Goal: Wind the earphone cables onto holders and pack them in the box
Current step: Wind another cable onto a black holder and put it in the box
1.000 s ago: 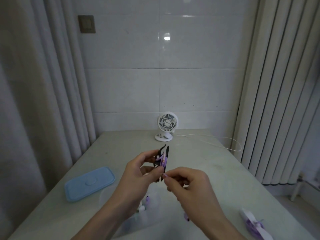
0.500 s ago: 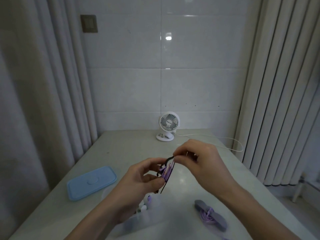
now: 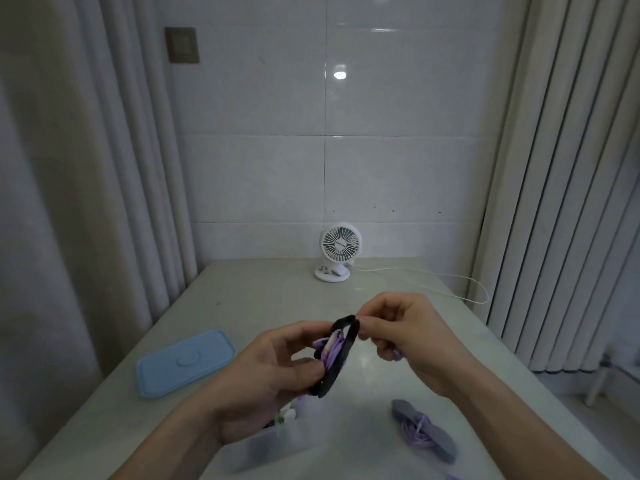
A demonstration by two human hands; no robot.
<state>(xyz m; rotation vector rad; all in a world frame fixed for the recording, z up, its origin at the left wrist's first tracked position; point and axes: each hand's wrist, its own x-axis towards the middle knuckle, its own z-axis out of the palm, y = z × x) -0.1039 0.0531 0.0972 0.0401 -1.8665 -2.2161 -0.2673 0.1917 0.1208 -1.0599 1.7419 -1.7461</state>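
Left-hand grip: the left hand [image 3: 273, 368] is closed on the lower part of a black holder [image 3: 341, 355], thumb pressed against its side, fingers wrapped behind. Holder stands roughly upright, tilted a little, held above the desk [image 3: 263, 292] at mid-frame. A purple earphone cable [image 3: 330, 348] is bunched between the holder's two black flaps. Right-hand grip: the right hand [image 3: 412, 337] pinches the top end of the same holder between thumb and forefinger, remaining fingers curled in; a bit of purple shows under the curled fingers, possibly a cable end, but too small to be sure. Below the hands, at the near edge of the desk, sits a clear plastic box [image 3: 277, 441], partly hidden by the left wrist; small white and purple items lie inside, blurred. To the right of the box a grey holder [image 3: 424, 431] lies flat on the desk with purple cable wound round its middle. A blue lid [image 3: 185, 362] lies flat on the desk to the left, well apart from the box. At the far end of the desk a small white fan [image 3: 337, 251] stands against the tiled wall, its white cord [image 3: 450, 282] trailing to the right. Curtains hang on both sides.
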